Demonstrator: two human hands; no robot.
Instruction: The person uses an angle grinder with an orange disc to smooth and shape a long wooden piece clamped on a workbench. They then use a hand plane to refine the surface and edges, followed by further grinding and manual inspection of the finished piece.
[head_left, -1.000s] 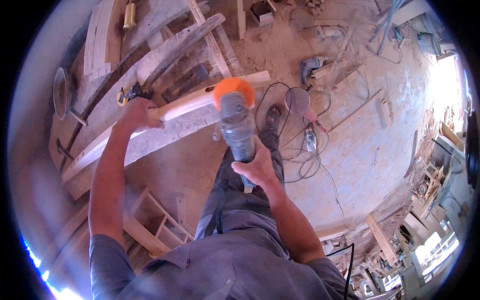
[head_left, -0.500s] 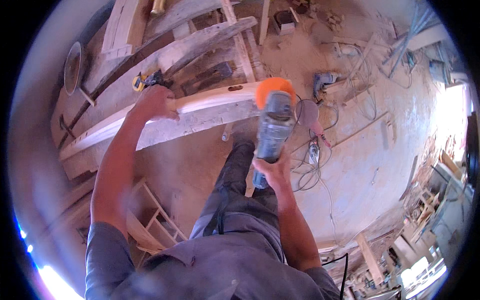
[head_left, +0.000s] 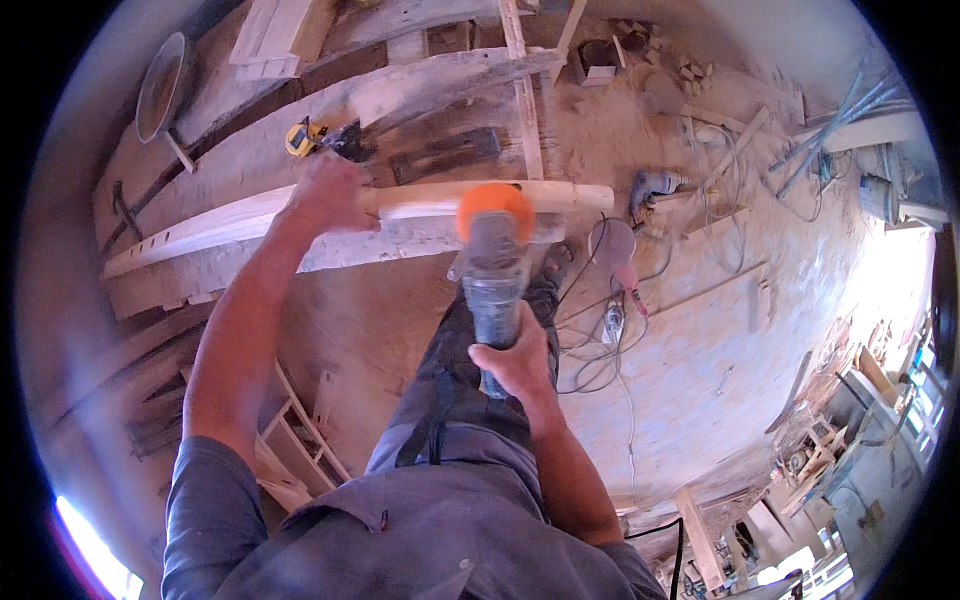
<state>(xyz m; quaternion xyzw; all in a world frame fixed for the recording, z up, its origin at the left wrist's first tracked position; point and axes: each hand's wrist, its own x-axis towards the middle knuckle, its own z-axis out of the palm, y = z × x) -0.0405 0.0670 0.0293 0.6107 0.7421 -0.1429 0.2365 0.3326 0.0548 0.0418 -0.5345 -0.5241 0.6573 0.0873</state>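
Observation:
My right hand (head_left: 518,350) is closed around the grey body of an angle grinder (head_left: 493,290) fitted with a round orange disc (head_left: 496,211). The disc lies over a long pale wooden rail (head_left: 420,199), left of the rail's right end; whether it touches the wood cannot be told. Slots or holes are cut in the rail, which lies along a rough, dusty beam (head_left: 350,250). My left hand (head_left: 333,197), somewhat blurred, is closed over the rail left of the disc. Just beyond that hand sits a yellow-and-black tool (head_left: 305,137), perhaps a tape measure.
A blue-grey power drill (head_left: 655,187) and a second grinder with a round disc (head_left: 612,243) lie on the floor to the right, among looping cables (head_left: 590,375). A hammer (head_left: 125,212) rests at the beam's left. A wooden frame (head_left: 305,430) stands near my left side.
The grinder has moved left along the rail, uncovering the rail's right end. My left hand stays on the rail. The whole view has shifted slightly.

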